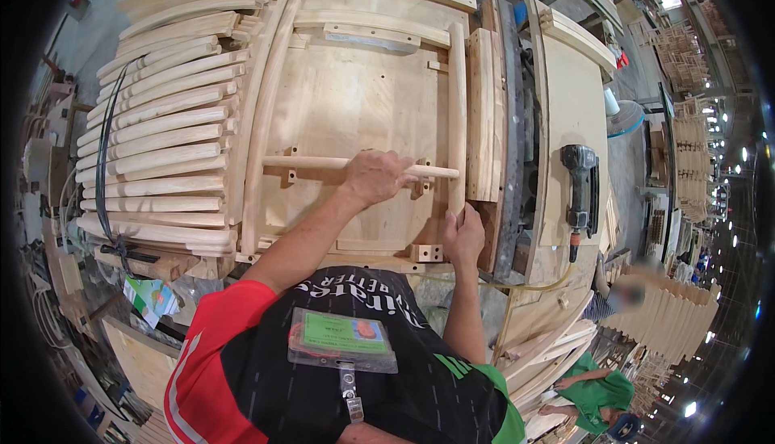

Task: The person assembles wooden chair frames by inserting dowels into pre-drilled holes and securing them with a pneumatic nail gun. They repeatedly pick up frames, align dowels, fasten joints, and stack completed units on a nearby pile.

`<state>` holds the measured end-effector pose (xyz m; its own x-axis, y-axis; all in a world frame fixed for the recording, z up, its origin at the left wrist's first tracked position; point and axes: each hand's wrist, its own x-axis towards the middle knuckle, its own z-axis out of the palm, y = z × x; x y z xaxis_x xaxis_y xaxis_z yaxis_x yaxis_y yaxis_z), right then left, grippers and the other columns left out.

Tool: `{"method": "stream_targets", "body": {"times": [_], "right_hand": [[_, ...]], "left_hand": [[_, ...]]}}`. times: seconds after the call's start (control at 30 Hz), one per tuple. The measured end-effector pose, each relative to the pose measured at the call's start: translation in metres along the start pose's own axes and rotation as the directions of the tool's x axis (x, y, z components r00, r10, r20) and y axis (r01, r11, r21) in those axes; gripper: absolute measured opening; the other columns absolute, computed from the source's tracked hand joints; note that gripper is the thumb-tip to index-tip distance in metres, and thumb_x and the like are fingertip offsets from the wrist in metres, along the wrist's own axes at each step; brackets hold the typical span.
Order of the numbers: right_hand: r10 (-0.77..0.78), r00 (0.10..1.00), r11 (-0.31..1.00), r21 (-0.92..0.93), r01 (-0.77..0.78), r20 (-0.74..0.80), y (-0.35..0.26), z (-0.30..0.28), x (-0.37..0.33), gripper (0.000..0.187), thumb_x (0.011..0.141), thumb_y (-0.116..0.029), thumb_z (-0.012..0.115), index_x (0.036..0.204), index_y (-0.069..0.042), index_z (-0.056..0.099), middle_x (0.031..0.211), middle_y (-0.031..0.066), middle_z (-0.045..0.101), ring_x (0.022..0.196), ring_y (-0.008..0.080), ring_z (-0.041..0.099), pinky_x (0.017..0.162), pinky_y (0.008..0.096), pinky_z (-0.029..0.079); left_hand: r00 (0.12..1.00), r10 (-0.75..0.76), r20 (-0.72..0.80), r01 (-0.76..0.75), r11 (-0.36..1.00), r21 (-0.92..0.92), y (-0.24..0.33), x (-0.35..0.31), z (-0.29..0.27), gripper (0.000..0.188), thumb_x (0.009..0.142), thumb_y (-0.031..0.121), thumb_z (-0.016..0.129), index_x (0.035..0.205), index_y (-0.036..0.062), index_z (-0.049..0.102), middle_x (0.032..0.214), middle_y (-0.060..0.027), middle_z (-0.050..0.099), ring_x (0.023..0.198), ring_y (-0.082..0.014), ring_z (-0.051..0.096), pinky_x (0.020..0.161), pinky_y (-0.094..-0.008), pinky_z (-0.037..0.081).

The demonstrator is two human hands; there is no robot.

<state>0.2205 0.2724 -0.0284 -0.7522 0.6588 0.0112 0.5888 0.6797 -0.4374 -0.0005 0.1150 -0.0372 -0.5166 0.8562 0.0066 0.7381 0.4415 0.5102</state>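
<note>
My left hand (pixel 375 178) is closed around a round wooden rung (pixel 307 163) that lies crosswise. The rung's right end meets a long wooden post (pixel 457 97), and its left end reaches a second, slightly curved post (pixel 270 81). My right hand (pixel 464 238) pinches the near end of the right post. A curved wooden rail (pixel 363 18) joins the two posts at the far side. All these pieces lie over a plywood jig board (pixel 355 105), with small drilled blocks (pixel 426 253) fixed to it.
A stack of wooden slats (pixel 161 137), bound by a black strap, stands left. On a side board at right lies a pneumatic nail gun (pixel 578 186) with a yellow hose (pixel 557 282). A person in green (pixel 597 395) works at lower right, beside piled wooden parts (pixel 549 347).
</note>
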Motion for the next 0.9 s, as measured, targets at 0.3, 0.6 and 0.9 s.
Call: {"method": "stream_targets", "body": {"times": [0.3,0.6,0.9], "right_hand": [[0.04,0.999,0.998,-0.054,-0.041,-0.019,0.0,0.0036,-0.0006,0.038,0.097,-0.025,0.07,0.126,-0.002,0.063,0.106,0.0212,0.066,0.097,0.0454,0.067,0.08,0.0553,0.054],[0.014,1.0,0.999,-0.052,-0.014,-0.006,-0.0015,-0.005,0.0023,0.04,0.097,-0.023,0.069,0.13,-0.001,0.059,0.106,0.0224,0.064,0.096,0.0464,0.066,0.079,0.0559,0.055],[-0.017,0.999,0.999,-0.028,0.018,0.031,-0.0005,-0.0037,-0.0051,0.041,0.099,-0.019,0.067,0.133,0.0,0.055,0.102,0.0228,0.061,0.092,0.0467,0.065,0.075,0.0553,0.054]], "left_hand": [[1.0,0.005,0.004,-0.005,0.999,-0.037,-0.0002,0.0007,-0.003,0.041,0.099,0.051,0.064,0.122,0.0176,0.071,0.098,-0.0101,0.075,0.09,-0.0316,0.074,0.079,-0.0445,0.059],[0.998,0.007,0.066,-0.009,0.999,0.031,-0.002,-0.0038,0.0023,0.038,0.1,0.051,0.063,0.12,0.019,0.07,0.092,-0.0098,0.074,0.088,-0.031,0.073,0.077,-0.0455,0.058],[0.998,-0.015,0.057,0.016,1.0,-0.012,0.0005,-0.0009,0.0024,0.036,0.099,0.049,0.066,0.118,0.0186,0.07,0.092,-0.009,0.073,0.089,-0.0307,0.073,0.079,-0.0454,0.057]]}}
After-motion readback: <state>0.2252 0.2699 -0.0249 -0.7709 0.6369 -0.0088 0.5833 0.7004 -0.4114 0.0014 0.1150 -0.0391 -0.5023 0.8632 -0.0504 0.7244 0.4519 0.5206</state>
